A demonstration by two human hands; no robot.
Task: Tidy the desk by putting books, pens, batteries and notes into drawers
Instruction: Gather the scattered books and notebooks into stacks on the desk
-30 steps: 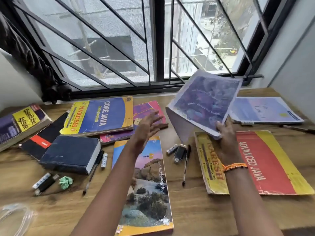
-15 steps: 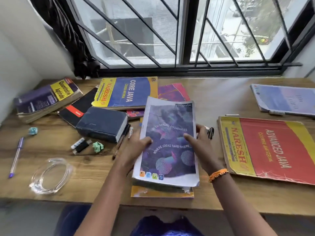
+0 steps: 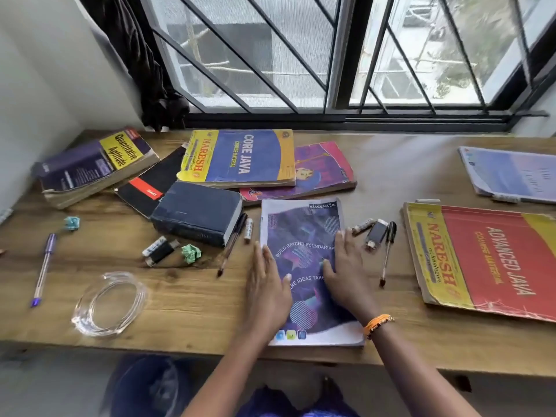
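A purple "classmate" notebook [image 3: 304, 233] lies flat near the desk's front edge, on top of another book that it hides. My left hand [image 3: 267, 290] lies along its left edge and my right hand [image 3: 346, 275] rests flat on its cover, fingers spread. Right of it lie batteries [image 3: 368, 230] and a black pen [image 3: 386, 254]. To the left are another pen [image 3: 233, 243], more batteries [image 3: 158, 251], a crumpled green note [image 3: 191, 253], a teal note [image 3: 72, 222] and a purple pen [image 3: 43, 269].
Other books lie around: Core Java [image 3: 240, 158], a pink book [image 3: 325, 170], a thick dark blue book [image 3: 195, 212], a black notebook [image 3: 150, 185], Quantitative Aptitude [image 3: 93, 167], Advanced Java [image 3: 487, 254], a pale blue notebook [image 3: 511, 173]. A clear tube coil [image 3: 109, 303] lies front left. No drawer shows.
My right hand brought the purple notebook down from the air onto the book at the desk's front. Both hands now lie flat on it. The view has shifted left.
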